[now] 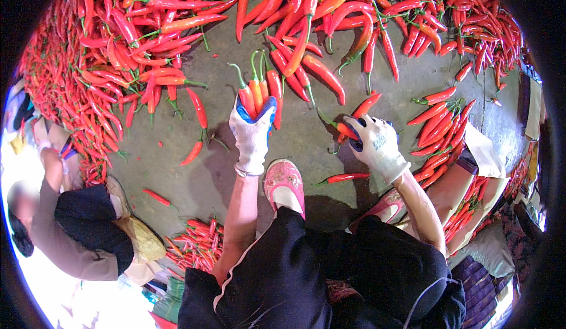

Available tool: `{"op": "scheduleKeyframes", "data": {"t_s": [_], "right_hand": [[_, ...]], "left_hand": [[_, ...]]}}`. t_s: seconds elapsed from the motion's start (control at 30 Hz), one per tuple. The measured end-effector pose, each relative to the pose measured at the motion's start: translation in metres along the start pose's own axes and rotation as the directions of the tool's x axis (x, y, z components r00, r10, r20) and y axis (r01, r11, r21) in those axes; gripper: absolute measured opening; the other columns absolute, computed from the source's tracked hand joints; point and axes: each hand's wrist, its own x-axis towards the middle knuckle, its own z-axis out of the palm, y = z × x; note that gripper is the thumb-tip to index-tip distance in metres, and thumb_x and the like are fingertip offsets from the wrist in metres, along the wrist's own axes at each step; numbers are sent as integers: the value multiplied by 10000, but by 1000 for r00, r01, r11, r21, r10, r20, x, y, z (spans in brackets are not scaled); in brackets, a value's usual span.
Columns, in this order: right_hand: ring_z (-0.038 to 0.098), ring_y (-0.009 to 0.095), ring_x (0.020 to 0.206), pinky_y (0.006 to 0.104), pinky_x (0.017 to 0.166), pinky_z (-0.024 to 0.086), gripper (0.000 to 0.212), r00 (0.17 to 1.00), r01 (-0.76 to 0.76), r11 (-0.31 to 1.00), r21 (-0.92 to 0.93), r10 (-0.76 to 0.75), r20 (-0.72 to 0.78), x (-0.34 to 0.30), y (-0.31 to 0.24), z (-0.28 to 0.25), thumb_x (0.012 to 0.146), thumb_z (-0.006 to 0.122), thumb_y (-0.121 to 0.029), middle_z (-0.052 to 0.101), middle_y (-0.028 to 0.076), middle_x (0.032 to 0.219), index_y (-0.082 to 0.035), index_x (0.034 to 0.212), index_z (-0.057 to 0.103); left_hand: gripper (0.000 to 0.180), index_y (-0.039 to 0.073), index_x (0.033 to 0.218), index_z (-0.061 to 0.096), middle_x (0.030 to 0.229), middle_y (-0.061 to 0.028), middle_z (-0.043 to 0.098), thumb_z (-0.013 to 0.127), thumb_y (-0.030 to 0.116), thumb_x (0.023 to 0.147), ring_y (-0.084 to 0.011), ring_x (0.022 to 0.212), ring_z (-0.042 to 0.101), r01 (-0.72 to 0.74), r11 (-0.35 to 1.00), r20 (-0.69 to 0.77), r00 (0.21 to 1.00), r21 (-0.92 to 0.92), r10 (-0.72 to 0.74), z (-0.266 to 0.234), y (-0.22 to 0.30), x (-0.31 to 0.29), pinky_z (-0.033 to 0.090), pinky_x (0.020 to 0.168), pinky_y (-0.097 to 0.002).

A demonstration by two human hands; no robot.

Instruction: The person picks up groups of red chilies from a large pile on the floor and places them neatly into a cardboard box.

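My left hand (250, 135), in a white knit glove with blue palm coating, is closed round a few red chili peppers (254, 93). Their green stems point up, away from me. My right hand (377, 147), gloved the same way, has its fingers curled round a red chili pepper (346, 130) low over the floor. Another chili (367, 104) lies just beyond its knuckles. Below the right hand, a single chili (345, 178) rests on the floor. Several loose chilies (323, 76) lie ahead, between my hands and the far heap.
A large heap of red chilies (76, 69) spreads across the left and far side of the grey concrete floor (147, 167). On the right, a smaller pile (439, 130) lies beside an open cardboard box (484, 202) holding chilies. Another person (76, 229) sits at the left.
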Motion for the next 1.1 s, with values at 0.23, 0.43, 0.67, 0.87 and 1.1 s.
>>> {"op": "scheduleKeyframes", "data": {"t_s": [0.23,0.43,0.67,0.87,1.1], "right_hand": [[630,316,926,433,800,507,563,983,-134,986,-99,146,116,-42,31,9,724,703,-234,625,132,1034,-115,1247,529],[649,338,838,441,778,512,509,894,-356,906,-227,401,199,-53,56,-41,737,707,-241,650,152,905,-117,1209,565],[629,322,883,415,786,506,491,936,62,997,51,-40,-349,64,-29,-45,770,671,-250,619,138,1003,-142,1235,556],[646,301,808,412,697,523,440,967,112,967,-228,-159,-199,127,-36,-40,842,525,-152,612,163,943,-132,1282,526],[632,309,914,441,765,516,488,966,-200,963,-183,161,-204,73,-2,-65,713,749,-278,608,126,1014,-132,1156,607]], "left_hand": [[235,29,996,651,816,1,645,747,3,783,-67,628,566,96,963,-64,991,-251,-116,-11,-3,3,467,559,-217],[313,21,1033,613,902,-6,611,760,-19,759,-89,701,570,-68,989,-40,997,-132,63,8,1,1,500,583,-244],[602,13,1114,612,951,-163,659,869,239,618,-270,832,653,-306,663,60,929,683,366,14,-3,7,526,746,-357],[471,71,1027,656,894,-145,649,837,224,620,-342,799,639,-284,679,107,951,677,292,-9,-2,-1,515,712,-426],[456,72,1033,635,905,-139,647,812,234,645,-332,823,633,-314,619,162,943,720,289,-22,-1,-3,511,716,-436]]}}
